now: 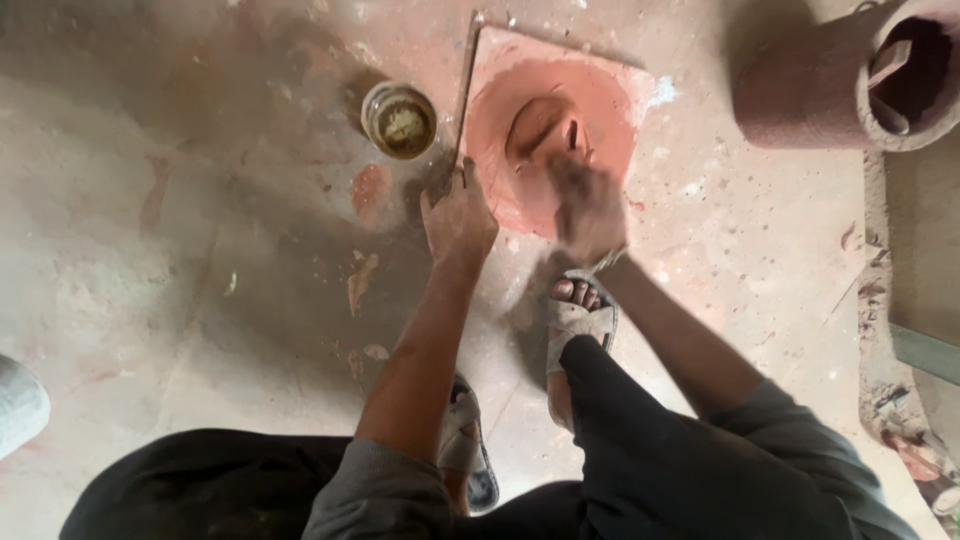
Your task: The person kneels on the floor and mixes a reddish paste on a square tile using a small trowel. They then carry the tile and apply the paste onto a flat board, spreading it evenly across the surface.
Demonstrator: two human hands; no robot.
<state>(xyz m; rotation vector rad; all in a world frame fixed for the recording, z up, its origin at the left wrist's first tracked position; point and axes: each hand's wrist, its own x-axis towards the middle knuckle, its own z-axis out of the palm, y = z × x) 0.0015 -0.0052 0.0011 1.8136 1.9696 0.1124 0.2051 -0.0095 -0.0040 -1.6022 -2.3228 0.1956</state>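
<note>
A round mass of reddish clay (545, 140) with a hollow pressed into its middle lay on a square reddish slab (640, 85) set on the dusty floor (200, 250). The right hand (588, 208) hovered over the near edge of the clay, blurred, so whether its fingers were open or curled could not be told. The left hand (458, 215) rested at the slab's left edge, fingers loosely bent, beside a thin rod (464, 80). Just left of the rod stood a small round bowl (399, 120). A large clay pot (850, 80) lay on its side, well apart at the upper right. A sandalled foot (578, 320) stood just below the slab
</note>
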